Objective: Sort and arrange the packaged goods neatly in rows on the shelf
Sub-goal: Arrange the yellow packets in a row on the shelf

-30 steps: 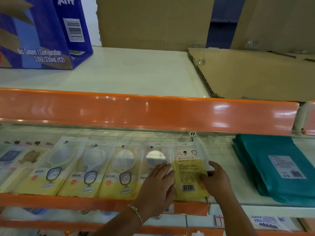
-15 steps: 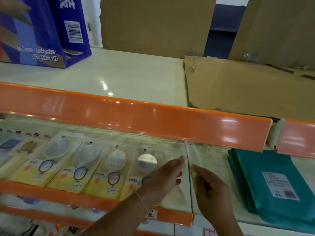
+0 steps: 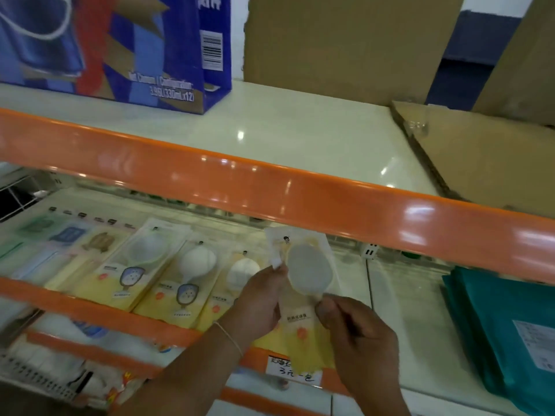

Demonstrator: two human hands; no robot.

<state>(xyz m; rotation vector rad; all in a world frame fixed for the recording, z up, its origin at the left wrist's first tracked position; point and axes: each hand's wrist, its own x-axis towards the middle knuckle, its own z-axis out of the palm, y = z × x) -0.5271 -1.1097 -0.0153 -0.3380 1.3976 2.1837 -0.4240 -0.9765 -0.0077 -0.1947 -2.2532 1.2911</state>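
I hold a yellow mirror packet [image 3: 306,283] front side up, lifted off the middle shelf [image 3: 399,289], between both hands. My left hand [image 3: 261,304] grips its left edge near the top. My right hand [image 3: 357,337] pinches its right side lower down. To the left, a row of similar yellow mirror packets [image 3: 180,280] lies flat on the shelf, overlapping slightly. Further left lie pastel packets [image 3: 66,238] in green, blue and tan.
A stack of teal packages [image 3: 504,328] lies on the shelf at right. An orange rail [image 3: 270,187] fronts the upper shelf, which bears a blue drinks carton [image 3: 114,46], cardboard boxes [image 3: 345,43] and a flat cardboard sheet [image 3: 486,157]. A handwritten price tag [image 3: 294,370] sits on the lower rail.
The packet lay back side up on the shelf; both hands lifted it, turned it over, and now hold it front side up. The view shifted left.
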